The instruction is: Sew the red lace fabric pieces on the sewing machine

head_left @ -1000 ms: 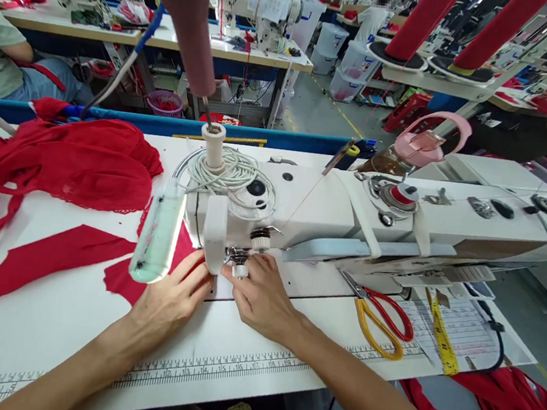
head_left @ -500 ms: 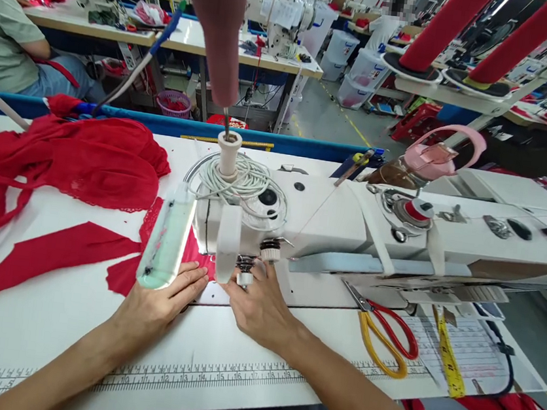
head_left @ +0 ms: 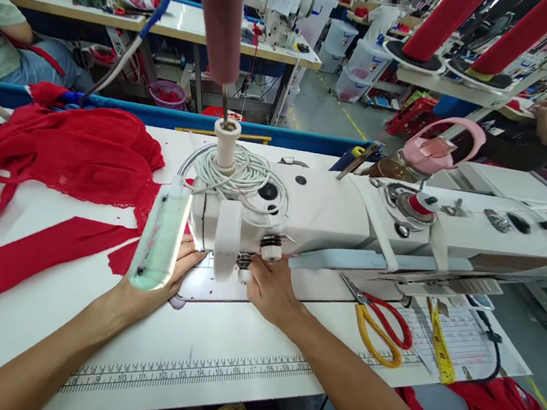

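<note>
My left hand [head_left: 177, 273] lies on the sewing bed left of the needle area, fingers stretched out and flat, partly hidden by the clear greenish light cover [head_left: 158, 238]. Close to its fingertips, red fabric [head_left: 145, 207] shows behind the cover. My right hand [head_left: 271, 288] is at the white sewing machine [head_left: 323, 204], just right of the needle area, its fingers curled. The tension knob [head_left: 271, 249] and machine head cover its fingertips, so what they hold, if anything, is hidden. Between my hands the metal bed plate [head_left: 215, 285] is bare.
More red fabric [head_left: 72, 149] is heaped at the left. Scissors [head_left: 378, 325] with red and yellow handles, a yellow tape measure [head_left: 441, 346] and a paper sheet [head_left: 473, 339] lie at right. A printed ruler [head_left: 215, 373] runs along the front edge. Other people sit at machines beyond.
My left hand has slid a little away from me and left. The red fabric between my hands has gone from sight, baring the plate. My right hand has shifted slightly right, fingers more curled.
</note>
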`<state>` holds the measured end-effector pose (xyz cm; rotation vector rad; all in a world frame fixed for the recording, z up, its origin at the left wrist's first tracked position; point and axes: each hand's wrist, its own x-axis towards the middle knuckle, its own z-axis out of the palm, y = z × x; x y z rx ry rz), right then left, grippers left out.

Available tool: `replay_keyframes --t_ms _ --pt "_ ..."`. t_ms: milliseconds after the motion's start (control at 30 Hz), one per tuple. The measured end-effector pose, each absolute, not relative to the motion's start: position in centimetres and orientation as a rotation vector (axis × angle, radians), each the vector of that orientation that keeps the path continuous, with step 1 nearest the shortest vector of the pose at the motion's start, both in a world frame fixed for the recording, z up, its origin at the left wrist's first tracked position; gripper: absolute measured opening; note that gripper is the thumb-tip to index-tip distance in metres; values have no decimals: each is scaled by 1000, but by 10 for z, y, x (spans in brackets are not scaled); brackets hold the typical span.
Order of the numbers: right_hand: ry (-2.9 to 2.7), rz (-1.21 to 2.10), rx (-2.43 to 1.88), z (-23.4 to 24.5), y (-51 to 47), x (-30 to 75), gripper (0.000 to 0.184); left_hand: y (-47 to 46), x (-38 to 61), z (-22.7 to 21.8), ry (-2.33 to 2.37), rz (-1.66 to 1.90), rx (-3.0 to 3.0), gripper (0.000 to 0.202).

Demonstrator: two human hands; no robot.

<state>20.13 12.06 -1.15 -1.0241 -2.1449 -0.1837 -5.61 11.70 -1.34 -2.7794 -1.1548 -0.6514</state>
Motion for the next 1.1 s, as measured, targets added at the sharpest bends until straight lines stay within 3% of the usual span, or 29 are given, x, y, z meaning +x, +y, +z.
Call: replay_keyframes --t_ms 200,433,733,933,1000,1100 --pt "-2175 -165 -1030 -17 118 201 15 111 -48 -8 -1230 -782 -2772 43" --pt "-2271 -191 -957 -23 123 196 24 122 -47 -8 -1415 -736 -2746 23" --pt "-2371 -159 -698 1 92 168 20 46 -96 17 -1478 -813 -2327 46" --pt "-2655 227 -231 62 99 72 65 3 -104 15 -1581 -1335 -2289 45" --pt "-2749 279 -192 77 109 45 58 -6 -111 18 -1747 -1544 -2184 44" --pt "-2733 349 -340 88 113 25 26 -24 -140 21 -1994 -1546 -2185 49"
